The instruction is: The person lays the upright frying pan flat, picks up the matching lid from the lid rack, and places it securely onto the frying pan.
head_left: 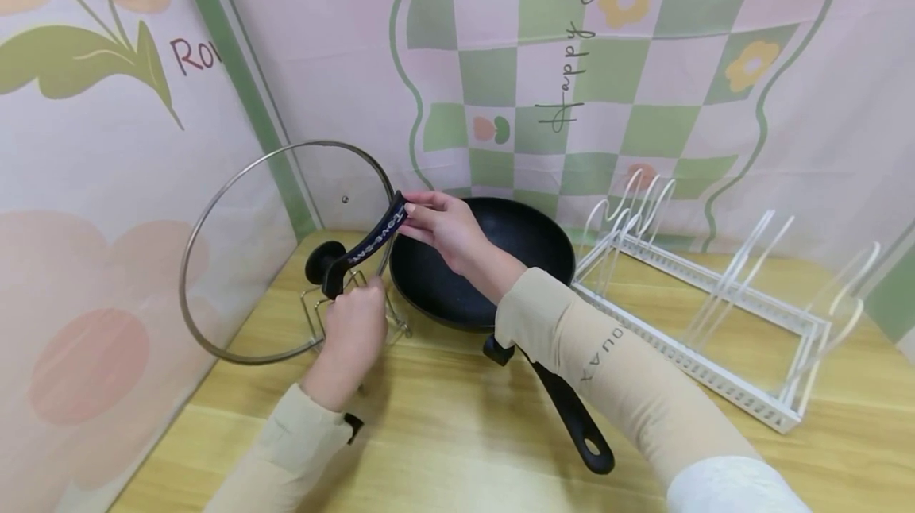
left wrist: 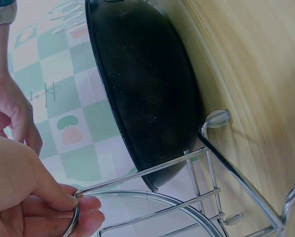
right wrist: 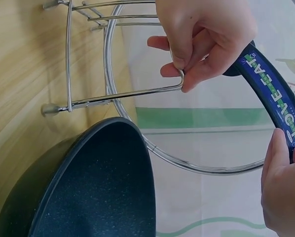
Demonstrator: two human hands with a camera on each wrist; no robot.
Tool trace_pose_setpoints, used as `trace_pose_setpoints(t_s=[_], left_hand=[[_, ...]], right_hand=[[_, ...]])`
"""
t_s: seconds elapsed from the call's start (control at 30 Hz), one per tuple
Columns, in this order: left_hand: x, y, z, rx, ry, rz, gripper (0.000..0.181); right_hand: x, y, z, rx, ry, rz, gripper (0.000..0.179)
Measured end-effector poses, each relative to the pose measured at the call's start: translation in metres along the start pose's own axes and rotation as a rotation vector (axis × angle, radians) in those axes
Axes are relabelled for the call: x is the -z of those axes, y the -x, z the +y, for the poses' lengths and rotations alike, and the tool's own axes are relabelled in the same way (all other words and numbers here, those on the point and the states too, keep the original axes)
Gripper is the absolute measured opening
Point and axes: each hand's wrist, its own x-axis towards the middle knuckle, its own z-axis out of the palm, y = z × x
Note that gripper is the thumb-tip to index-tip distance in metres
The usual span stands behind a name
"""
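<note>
My left hand (head_left: pixel 353 330) pinches a wire of a small metal rack (right wrist: pixel 128 94) between thumb and fingers. In that rack a round glass lid (head_left: pixel 275 235) with a metal rim stands on edge. The lid's black knob and curved handle (head_left: pixel 375 239) face me; a blue label on the handle reads "LOVE EAT" in the right wrist view. My right hand (head_left: pixel 453 231) pinches the upper end of this handle with thumb and fingertips. Behind the right hand, a black frying pan (head_left: pixel 515 231) rests on the table, partly covered by my forearm.
The pan's long handle (head_left: pixel 575 418) points toward me over the wooden table (head_left: pixel 436 433). A white rack (head_left: pixel 689 358) with upright wire dividers stands on the right. Patterned cloth walls (head_left: pixel 343 76) close off the back and left.
</note>
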Motion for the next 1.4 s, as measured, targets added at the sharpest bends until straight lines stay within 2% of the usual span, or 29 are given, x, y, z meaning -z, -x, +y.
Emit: trace_pose_setpoints(t_s=[0.17,0.33,0.43,0.5,0.6,0.7,0.87,0.93,1.0,1.13,1.2,1.4], left_hand=[[-0.002,0.005,-0.003,-0.037,-0.013,0.059,0.011],[-0.002,0.009,-0.004,-0.037,-0.024,0.058,0.010],[-0.001,0.011,-0.004,-0.042,-0.022,0.061,0.011],[-0.002,0.011,-0.004,-0.047,-0.021,0.067,0.011],[-0.002,0.010,-0.003,-0.045,-0.021,0.068,0.011],[-0.001,0.009,-0.003,-0.039,-0.023,0.061,0.012],[0.001,0.008,-0.003,-0.032,-0.014,0.031,0.009],[0.001,0.008,-0.003,-0.031,-0.010,0.021,0.007],[0.001,0.008,-0.003,-0.031,-0.007,0.018,0.007],[0.001,0.008,-0.003,-0.039,-0.007,0.029,0.008],[0.000,0.007,-0.004,-0.047,-0.016,0.049,0.009],[0.002,0.006,-0.005,-0.051,-0.029,0.061,0.011]], right_hand=[[0.000,0.003,0.001,-0.006,0.006,-0.003,0.033],[0.001,0.004,0.001,-0.008,0.045,-0.026,0.032],[0.003,0.006,-0.003,0.034,0.161,-0.057,0.032],[0.005,0.007,-0.006,0.088,0.298,-0.084,0.033],[0.008,0.008,-0.010,0.188,0.583,-0.118,0.035],[0.010,0.010,-0.013,0.293,0.792,-0.142,0.038],[0.010,0.010,-0.016,0.470,0.912,-0.203,0.047],[0.010,0.010,-0.017,0.562,1.001,-0.237,0.050],[0.009,0.009,-0.018,0.682,1.130,-0.281,0.051],[0.007,0.006,-0.019,0.986,1.414,-0.387,0.049],[0.007,0.004,-0.018,1.115,1.511,-0.434,0.049],[0.004,0.000,-0.010,1.338,1.675,-0.526,0.048]])
